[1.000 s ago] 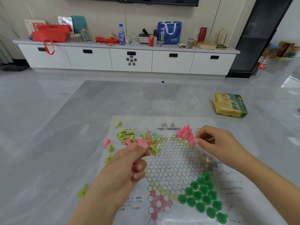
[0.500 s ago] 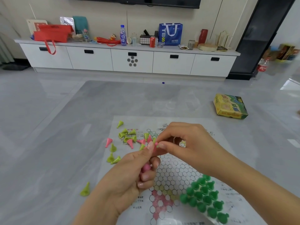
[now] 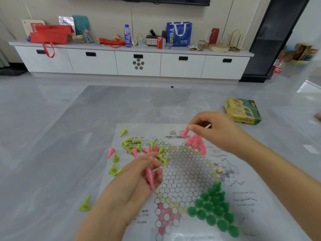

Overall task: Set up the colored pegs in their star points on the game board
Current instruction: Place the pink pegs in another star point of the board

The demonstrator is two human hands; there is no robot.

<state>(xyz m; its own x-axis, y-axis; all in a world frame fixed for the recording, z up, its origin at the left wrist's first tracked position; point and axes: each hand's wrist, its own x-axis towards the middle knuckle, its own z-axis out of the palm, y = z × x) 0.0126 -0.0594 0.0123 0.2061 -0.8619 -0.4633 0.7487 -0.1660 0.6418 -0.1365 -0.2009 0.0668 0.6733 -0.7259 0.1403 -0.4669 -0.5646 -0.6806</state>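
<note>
Your right hand (image 3: 215, 129) pinched one pink peg (image 3: 184, 132), wide base pointing left, just above-left of the pink cluster (image 3: 196, 142). Your left hand (image 3: 139, 178) gripped spare pink pegs (image 3: 150, 176).

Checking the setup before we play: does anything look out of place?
Yes. One yellow-green peg lies alone on the table, off the game board; more yellow-green pegs and pink pegs lie toppled by its upper-left edge.

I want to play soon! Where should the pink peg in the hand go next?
Probably down onto a free spot beside the standing pink pegs. The right hand pinches a pink peg just above that cluster, and the left hand holds more pink ones.
</note>
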